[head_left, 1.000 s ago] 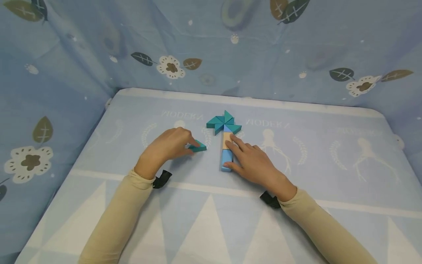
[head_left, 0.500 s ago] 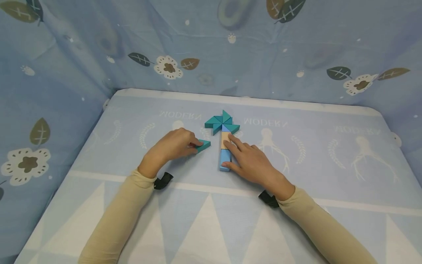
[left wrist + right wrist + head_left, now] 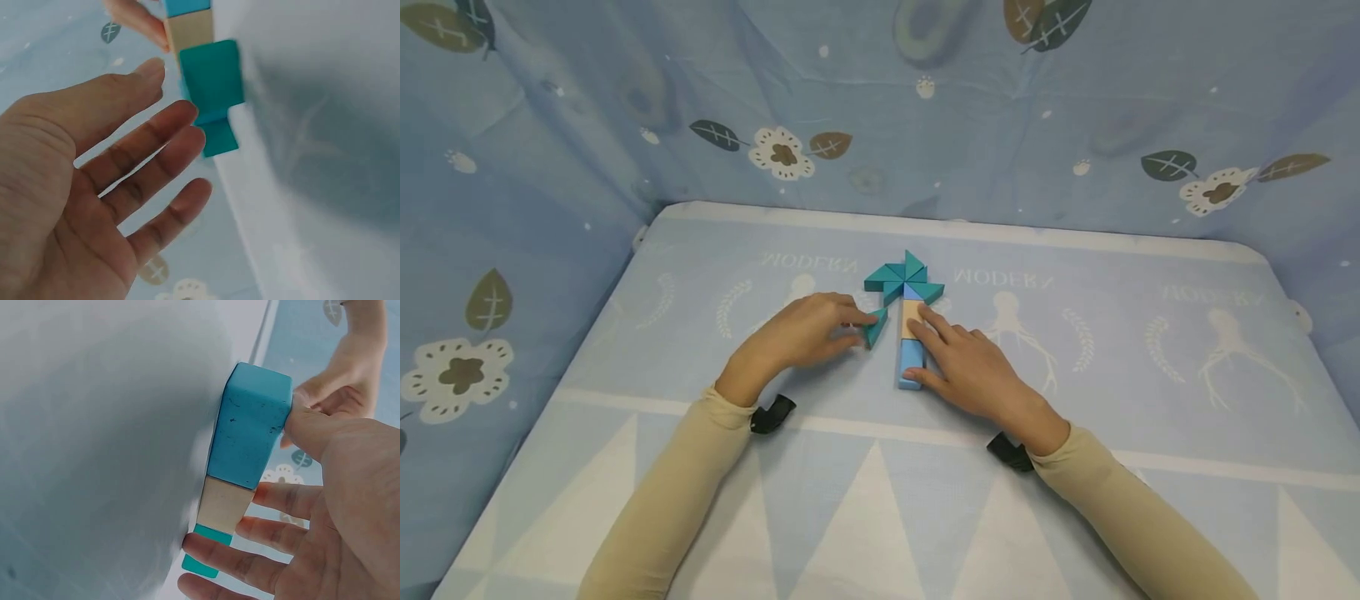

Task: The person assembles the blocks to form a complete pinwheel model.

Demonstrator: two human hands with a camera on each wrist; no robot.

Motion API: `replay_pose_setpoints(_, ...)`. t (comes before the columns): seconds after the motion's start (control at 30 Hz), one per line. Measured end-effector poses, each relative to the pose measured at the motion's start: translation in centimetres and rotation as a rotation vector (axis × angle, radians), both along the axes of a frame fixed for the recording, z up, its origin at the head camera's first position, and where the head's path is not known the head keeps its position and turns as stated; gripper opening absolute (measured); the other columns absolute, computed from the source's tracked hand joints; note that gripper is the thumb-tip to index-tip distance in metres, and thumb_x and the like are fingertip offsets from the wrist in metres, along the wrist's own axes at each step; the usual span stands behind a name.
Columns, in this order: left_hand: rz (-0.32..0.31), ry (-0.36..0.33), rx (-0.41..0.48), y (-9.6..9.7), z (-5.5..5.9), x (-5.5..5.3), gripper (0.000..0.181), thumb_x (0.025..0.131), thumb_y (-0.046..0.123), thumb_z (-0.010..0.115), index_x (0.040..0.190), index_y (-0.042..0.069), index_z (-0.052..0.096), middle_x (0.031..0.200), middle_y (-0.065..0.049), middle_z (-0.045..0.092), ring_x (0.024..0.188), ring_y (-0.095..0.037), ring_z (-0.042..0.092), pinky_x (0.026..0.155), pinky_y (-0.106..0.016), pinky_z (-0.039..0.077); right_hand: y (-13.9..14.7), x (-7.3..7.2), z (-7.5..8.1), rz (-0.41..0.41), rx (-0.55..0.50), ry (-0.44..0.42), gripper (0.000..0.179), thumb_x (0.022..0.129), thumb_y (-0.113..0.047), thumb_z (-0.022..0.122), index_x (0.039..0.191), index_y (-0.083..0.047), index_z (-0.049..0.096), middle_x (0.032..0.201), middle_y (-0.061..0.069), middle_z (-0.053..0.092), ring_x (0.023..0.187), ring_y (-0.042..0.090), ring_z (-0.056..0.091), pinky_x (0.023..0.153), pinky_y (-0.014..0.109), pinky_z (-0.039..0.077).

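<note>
A loose teal triangular block (image 3: pixel 877 327) stands on the table left of a column of blocks. My left hand (image 3: pixel 805 329) touches it with its fingertips; in the left wrist view the fingers are straight and the thumb is apart from the teal block (image 3: pixel 212 78). The column has a light blue block (image 3: pixel 912 358) at the near end, then a tan block (image 3: pixel 910 312). Above them lies a teal pinwheel (image 3: pixel 893 275) of several triangles with a small blue triangle (image 3: pixel 912 292) at its base. My right hand (image 3: pixel 977 371) rests extended fingers and thumb along the column's right side.
The table (image 3: pixel 1090 300) is covered with a pale patterned cloth. Blue printed fabric (image 3: pixel 970 142) hangs behind the table's far edge and along the left. Black wrist straps (image 3: pixel 772 414) stick out below both wrists.
My left hand has moved right with the teal triangle, now turned more upright and closer to the column. Its thumb has come off the block. The right hand stays in place.
</note>
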State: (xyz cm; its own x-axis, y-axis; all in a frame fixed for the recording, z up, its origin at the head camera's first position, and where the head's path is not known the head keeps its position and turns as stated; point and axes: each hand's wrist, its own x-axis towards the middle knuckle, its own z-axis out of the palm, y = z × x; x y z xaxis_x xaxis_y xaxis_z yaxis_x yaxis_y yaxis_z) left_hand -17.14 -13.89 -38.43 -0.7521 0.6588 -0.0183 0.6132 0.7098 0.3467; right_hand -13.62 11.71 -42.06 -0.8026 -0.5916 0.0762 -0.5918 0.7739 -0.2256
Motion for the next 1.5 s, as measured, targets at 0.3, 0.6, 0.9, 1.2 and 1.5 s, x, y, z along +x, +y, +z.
replay_pose_setpoints(0.3,-0.020,0.046,-0.206,0.8,1.3,1.4,0.036,0.092,0.024,0.069,0.125,0.008,0.068,0.132,-0.007,0.061,0.118,-0.026,0.060,0.097,-0.042,0.051,-0.1,-0.1,0.1,-0.002,-0.002,0.000,0.071,0.095,-0.052,0.057,0.150,-0.010,0.041,0.159,0.011,0.031,0.116,0.037,0.061,0.092,0.053,0.050)
replay_pose_setpoints(0.6,-0.078,0.213,-0.264,1.7,0.7,1.7,0.035,0.093,0.028,0.068,0.123,0.010,0.069,0.129,-0.008,0.062,0.126,-0.027,0.053,0.111,-0.045,0.037,0.2,0.0,0.1,-0.009,-0.007,-0.003,0.071,0.094,-0.052,0.057,0.150,-0.010,0.041,0.159,0.012,0.031,0.117,0.037,0.061,0.092,0.054,0.050)
replay_pose_setpoints(0.9,-0.086,0.243,-0.198,2.1,-0.3,1.3,0.037,0.093,0.029,0.068,0.125,0.011,0.068,0.129,-0.008,0.059,0.129,-0.028,0.049,0.115,-0.049,0.032,0.2,-0.1,-0.1,-0.010,-0.008,-0.007,0.072,0.094,-0.053,0.057,0.150,-0.011,0.040,0.159,0.011,0.031,0.117,0.037,0.060,0.092,0.054,0.050)
replay_pose_setpoints(1.2,-0.077,0.281,-0.186,2.4,-1.3,1.0,0.040,0.095,0.030,0.066,0.130,0.012,0.065,0.133,-0.008,0.057,0.137,-0.030,0.042,0.115,-0.050,0.029,0.1,-0.1,-0.1,-0.008,-0.006,-0.010,0.072,0.094,-0.052,0.057,0.150,-0.010,0.040,0.159,0.012,0.030,0.117,0.037,0.060,0.092,0.054,0.050)
replay_pose_setpoints(1.5,-0.056,0.271,-0.139,2.5,-1.8,0.8,0.043,0.098,0.037,0.060,0.133,0.012,0.062,0.136,-0.008,0.056,0.143,-0.030,0.036,0.117,-0.050,0.027,0.0,-0.1,0.0,0.000,-0.008,-0.003,0.072,0.094,-0.052,0.057,0.150,-0.010,0.041,0.159,0.012,0.031,0.115,0.038,0.062,0.091,0.054,0.050)
